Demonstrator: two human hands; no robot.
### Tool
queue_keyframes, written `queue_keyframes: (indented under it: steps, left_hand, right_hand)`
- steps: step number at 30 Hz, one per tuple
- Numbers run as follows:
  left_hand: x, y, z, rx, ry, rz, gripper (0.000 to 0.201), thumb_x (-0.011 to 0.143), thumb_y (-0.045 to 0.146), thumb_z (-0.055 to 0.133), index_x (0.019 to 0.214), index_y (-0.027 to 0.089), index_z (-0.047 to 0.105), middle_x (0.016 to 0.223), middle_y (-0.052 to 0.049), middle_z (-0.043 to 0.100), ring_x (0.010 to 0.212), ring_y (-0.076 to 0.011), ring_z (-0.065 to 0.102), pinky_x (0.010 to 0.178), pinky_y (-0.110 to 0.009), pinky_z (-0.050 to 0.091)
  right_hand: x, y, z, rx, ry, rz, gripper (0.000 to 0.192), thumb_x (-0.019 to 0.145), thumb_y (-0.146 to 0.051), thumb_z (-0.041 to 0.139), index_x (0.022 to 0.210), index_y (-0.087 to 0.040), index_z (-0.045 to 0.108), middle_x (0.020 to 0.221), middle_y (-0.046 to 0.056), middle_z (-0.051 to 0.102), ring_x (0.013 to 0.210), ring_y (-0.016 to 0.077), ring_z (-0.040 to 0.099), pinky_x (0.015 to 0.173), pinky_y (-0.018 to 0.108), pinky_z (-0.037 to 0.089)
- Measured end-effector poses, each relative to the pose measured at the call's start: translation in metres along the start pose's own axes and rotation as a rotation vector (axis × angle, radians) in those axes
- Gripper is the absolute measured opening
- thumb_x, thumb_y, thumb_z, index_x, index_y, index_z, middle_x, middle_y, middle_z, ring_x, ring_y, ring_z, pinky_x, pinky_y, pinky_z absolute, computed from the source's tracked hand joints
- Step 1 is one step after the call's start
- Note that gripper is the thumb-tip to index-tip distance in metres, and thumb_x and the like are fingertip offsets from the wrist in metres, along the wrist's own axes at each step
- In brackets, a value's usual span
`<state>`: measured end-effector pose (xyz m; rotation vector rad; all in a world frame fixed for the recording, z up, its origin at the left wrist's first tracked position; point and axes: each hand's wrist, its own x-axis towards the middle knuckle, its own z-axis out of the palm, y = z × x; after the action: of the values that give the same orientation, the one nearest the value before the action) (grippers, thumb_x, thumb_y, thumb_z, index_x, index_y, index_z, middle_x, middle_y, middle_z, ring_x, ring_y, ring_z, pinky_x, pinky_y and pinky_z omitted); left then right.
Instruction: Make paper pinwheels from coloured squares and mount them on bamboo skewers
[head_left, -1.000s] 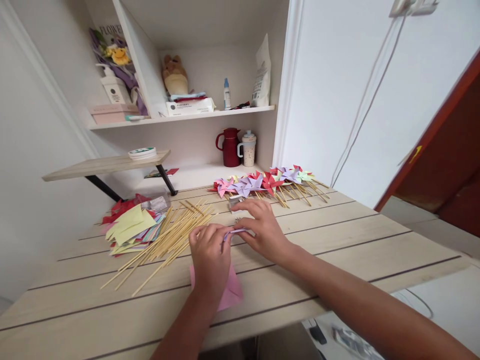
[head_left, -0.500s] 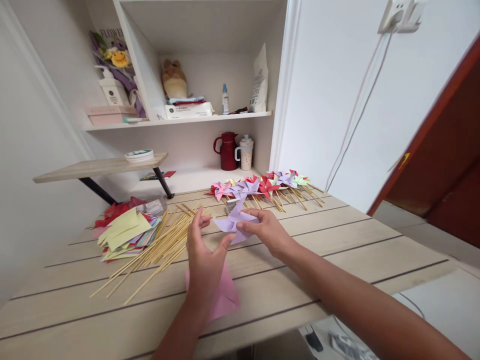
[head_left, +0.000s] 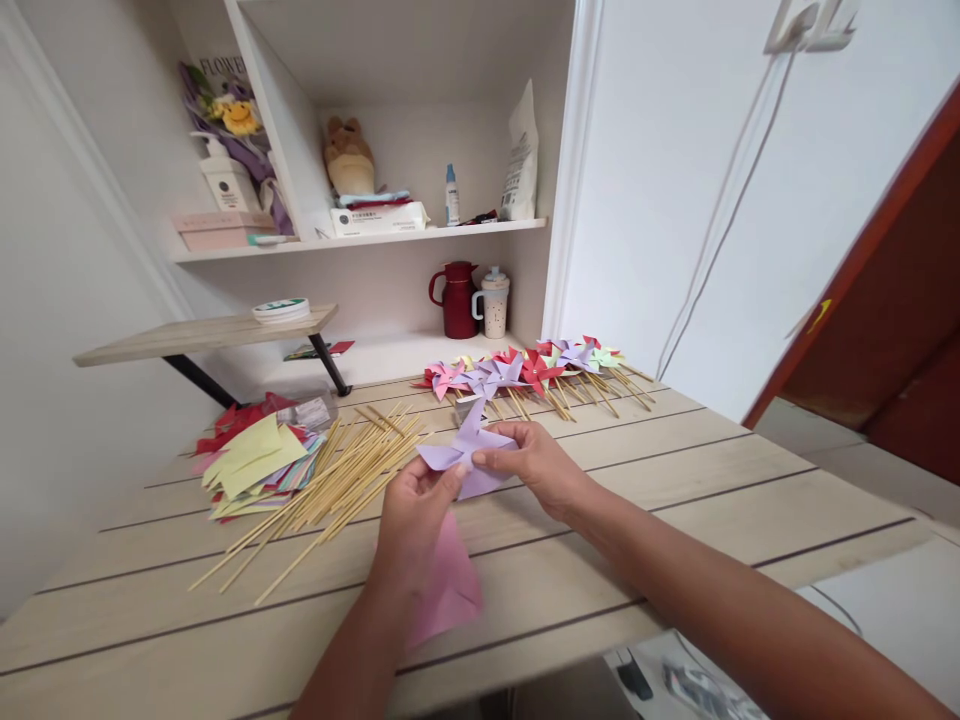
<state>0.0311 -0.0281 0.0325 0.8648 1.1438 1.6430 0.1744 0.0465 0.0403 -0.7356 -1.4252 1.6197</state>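
Observation:
A lilac paper pinwheel (head_left: 466,453) is held just above the wooden table (head_left: 675,500) between both hands. My left hand (head_left: 414,512) pinches its near-left edge, and my right hand (head_left: 531,462) pinches its centre with thumb and fingers. A pink paper sheet (head_left: 450,592) lies on the table under my left wrist. A spread of bamboo sticks (head_left: 330,485) lies just left of my hands.
A stack of coloured paper squares (head_left: 251,460) sits at the left. A row of finished pinwheels on sticks (head_left: 532,370) lies at the table's far edge. Behind stand a red jug (head_left: 456,298) and a cup (head_left: 495,300) in a white shelf unit.
The pinwheel was pressed flat on the table a second ago; both hands have lifted it. My left hand went from open beside it to pinching its edge.

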Motion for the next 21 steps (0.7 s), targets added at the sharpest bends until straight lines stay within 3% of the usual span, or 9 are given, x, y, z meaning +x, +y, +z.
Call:
queue_keyframes:
  steps: [10, 21]
  left_hand:
    - [-0.001, -0.002, -0.001, -0.001, -0.049, -0.006, 0.042, 0.063, 0.035, 0.089, 0.097, 0.014, 0.074, 0.097, -0.011, 0.078, 0.094, -0.0238, 0.071, 0.090, -0.036, 0.051]
    - [0.008, -0.011, -0.012, 0.068, 0.099, -0.004, 0.029, 0.063, 0.034, 0.088, 0.080, 0.013, 0.076, 0.079, -0.008, 0.076, 0.075, -0.0195, 0.069, 0.074, -0.030, 0.052]
  right_hand:
    - [0.000, 0.003, 0.000, -0.032, -0.053, 0.071, 0.029, 0.057, -0.031, 0.087, 0.074, -0.013, 0.070, 0.063, -0.002, 0.062, 0.058, 0.0109, 0.053, 0.059, 0.024, 0.038]
    - [0.002, 0.013, 0.000, -0.061, -0.097, 0.044, 0.033, 0.064, -0.038, 0.087, 0.078, -0.015, 0.069, 0.070, 0.000, 0.066, 0.065, 0.0130, 0.057, 0.063, 0.026, 0.042]
